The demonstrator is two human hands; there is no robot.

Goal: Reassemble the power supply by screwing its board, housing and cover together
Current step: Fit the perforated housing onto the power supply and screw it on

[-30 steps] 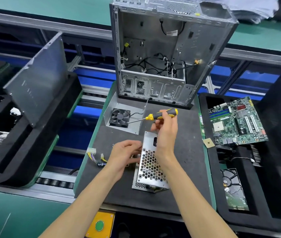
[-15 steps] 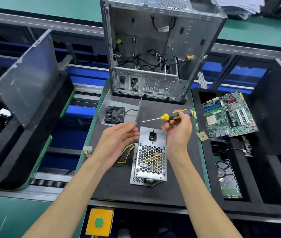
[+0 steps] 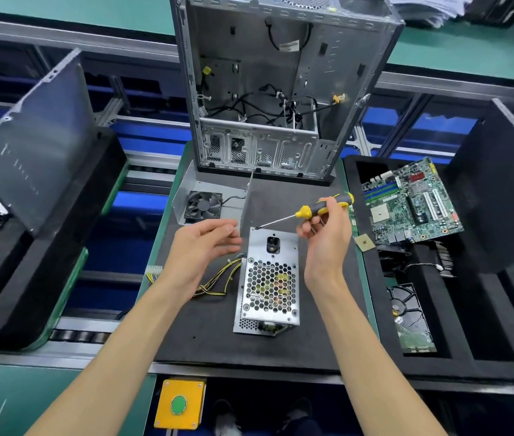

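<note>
The left hand hovers with fingers loosely straight, holding nothing, just left of the supply's far corner. The supply lies mid-mat, long axis running away from the person. The right hand grips the screwdriver, shaft slanting down-left, tip at that far-left corner, likely seeking a screw there

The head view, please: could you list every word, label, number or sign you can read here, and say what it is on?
None can be read.
White tag on a cable inside the computer case: print too small.
Motherboard: markings blurred.
Hard drive label: blurred.
Leaning metal panel: faint marks, illegible.
Power supply, screwdriver, yellow box with green button: no text visible.
</note>
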